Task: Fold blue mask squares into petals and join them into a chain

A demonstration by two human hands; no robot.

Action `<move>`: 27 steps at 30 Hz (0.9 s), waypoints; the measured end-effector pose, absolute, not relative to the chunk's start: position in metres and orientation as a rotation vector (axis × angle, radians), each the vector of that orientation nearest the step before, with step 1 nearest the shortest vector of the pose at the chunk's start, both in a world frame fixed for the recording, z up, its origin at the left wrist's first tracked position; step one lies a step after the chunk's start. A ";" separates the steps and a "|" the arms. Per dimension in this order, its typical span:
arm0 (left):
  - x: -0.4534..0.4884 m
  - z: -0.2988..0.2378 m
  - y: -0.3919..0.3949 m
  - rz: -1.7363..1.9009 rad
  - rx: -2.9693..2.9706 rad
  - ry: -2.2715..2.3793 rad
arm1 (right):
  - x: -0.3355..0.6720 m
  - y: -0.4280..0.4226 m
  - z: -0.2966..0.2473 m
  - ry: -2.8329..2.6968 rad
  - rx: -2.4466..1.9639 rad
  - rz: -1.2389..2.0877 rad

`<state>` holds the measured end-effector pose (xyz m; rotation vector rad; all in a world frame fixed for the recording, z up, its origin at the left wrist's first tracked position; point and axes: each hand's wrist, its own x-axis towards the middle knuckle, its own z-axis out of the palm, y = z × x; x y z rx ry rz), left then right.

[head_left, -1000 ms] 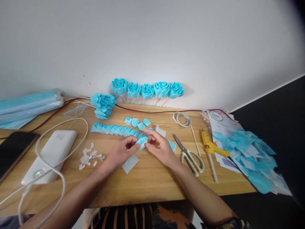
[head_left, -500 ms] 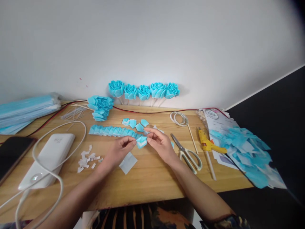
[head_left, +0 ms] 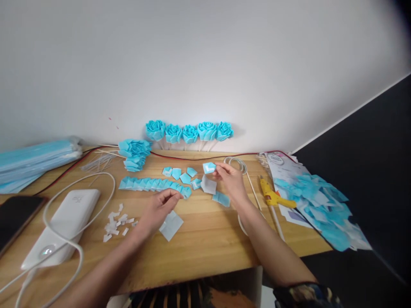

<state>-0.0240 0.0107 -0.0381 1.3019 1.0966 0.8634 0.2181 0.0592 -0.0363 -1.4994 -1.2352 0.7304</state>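
My right hand point(head_left: 230, 181) pinches a small folded blue paper petal point(head_left: 209, 167) and holds it just above the wooden table point(head_left: 199, 244), past a short group of loose petals point(head_left: 180, 174). My left hand point(head_left: 159, 209) hovers with fingers loosely curled and nothing visible in them, at the end of a long overlapping row of blue petals point(head_left: 150, 185). A pale paper square point(head_left: 171, 225) lies under its fingertips. Another pale square point(head_left: 208, 185) and a blue piece point(head_left: 221, 199) lie below my right hand.
Several blue paper roses point(head_left: 189, 131) lean on the wall; a larger one point(head_left: 134, 150) lies beside them. A yellow glue gun point(head_left: 272, 195), tape roll point(head_left: 236, 163) and blue scraps point(head_left: 317, 205) sit right. A power bank point(head_left: 66, 218) with cable, white snippets point(head_left: 116, 218) and a phone point(head_left: 14, 214) sit left.
My right hand carried the folded petal away from my left hand, up and to the right. My left hand let go and stayed near the row. The view shifted right.
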 end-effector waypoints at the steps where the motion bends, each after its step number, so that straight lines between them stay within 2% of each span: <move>1: -0.024 -0.038 0.011 0.861 1.305 1.104 | 0.220 0.064 -0.039 -1.279 -1.532 0.703; 8: -0.024 -0.038 0.012 0.883 1.307 1.112 | 0.243 0.060 -0.034 -1.615 -1.650 0.398; 12: -0.025 -0.040 0.011 0.878 1.289 1.087 | 0.252 0.044 -0.033 -1.851 -1.679 0.328; 24: -0.027 -0.044 0.013 0.881 1.289 1.112 | 0.234 0.059 -0.022 -2.105 -1.509 0.569; 27: -0.027 -0.044 0.012 0.876 1.291 1.111 | 0.234 0.044 -0.008 -1.986 -1.421 0.788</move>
